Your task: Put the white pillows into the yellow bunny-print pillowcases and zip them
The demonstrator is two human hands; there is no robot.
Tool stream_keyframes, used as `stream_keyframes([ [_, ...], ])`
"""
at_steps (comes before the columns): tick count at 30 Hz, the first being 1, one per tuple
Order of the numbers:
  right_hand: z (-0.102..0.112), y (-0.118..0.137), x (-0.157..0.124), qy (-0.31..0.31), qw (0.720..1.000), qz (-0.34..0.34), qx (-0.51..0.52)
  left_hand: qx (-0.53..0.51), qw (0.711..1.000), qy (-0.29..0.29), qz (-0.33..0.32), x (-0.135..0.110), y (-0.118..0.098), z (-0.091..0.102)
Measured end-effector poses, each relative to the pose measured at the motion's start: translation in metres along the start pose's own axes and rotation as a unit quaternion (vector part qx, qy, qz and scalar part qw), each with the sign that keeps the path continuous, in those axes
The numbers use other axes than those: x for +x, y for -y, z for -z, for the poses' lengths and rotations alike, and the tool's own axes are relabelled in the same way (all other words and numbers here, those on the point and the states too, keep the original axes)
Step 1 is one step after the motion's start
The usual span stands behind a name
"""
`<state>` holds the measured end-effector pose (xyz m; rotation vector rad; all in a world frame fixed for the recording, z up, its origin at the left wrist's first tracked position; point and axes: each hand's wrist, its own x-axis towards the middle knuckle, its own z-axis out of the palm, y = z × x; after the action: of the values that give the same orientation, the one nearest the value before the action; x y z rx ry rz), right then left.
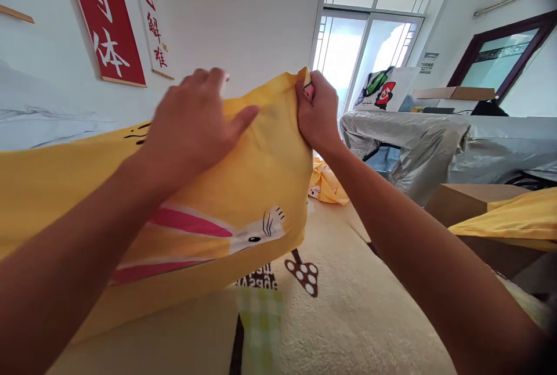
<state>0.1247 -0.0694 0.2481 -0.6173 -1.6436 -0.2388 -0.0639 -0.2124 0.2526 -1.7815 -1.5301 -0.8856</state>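
A yellow cloth (270, 154) printed with a white rabbit with pink ears hangs stretched out in front of me. My right hand (319, 111) has its fingers closed around the upper right corner, and the cloth drops from there. In front of the upper part of the cloth is my left hand (195, 114), its thumb spread away from the fingers; whether it touches the fabric I cannot tell. Beneath, a cream plush blanket (348, 282) with brown and green patterns is partly hidden by the cloth's lower edge.
Another yellow printed cloth (328, 183) lies crumpled farther back on the blanket. To the right, a cardboard box (470, 201) has yellow fabric (517, 212) over it. Silvery sheeting (435, 148) covers furniture behind, with a printed white bag (383, 87) on top. Red-and-white scrolls (108, 21) hang at left.
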Motion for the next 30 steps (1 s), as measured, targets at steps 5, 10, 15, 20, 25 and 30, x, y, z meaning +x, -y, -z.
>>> stream_keyframes([
  [5,0.013,-0.006,-0.001,-0.011,1.000,0.009,0.007,-0.106,0.982,0.152,0.041,0.038,-0.045,-0.040],
  [10,0.003,-0.017,-0.029,-0.006,0.995,-0.060,0.075,-0.139,0.950,0.271,0.070,0.033,-0.030,-0.072],
  [15,-0.010,-0.047,-0.119,0.023,0.938,-0.207,0.276,-0.158,0.937,0.307,0.060,0.027,-0.028,-0.107],
  [20,-0.036,-0.062,-0.235,0.057,0.887,-0.352,0.292,-0.121,0.945,0.297,0.065,0.036,-0.024,-0.137],
  [25,-0.053,-0.076,-0.271,0.091,0.884,-0.384,0.252,-0.161,0.930,0.318,0.093,0.054,-0.015,-0.152],
  [30,-0.060,-0.095,-0.277,0.123,0.874,-0.385,0.269,-0.208,0.922,0.273,0.176,0.070,0.000,-0.127],
])
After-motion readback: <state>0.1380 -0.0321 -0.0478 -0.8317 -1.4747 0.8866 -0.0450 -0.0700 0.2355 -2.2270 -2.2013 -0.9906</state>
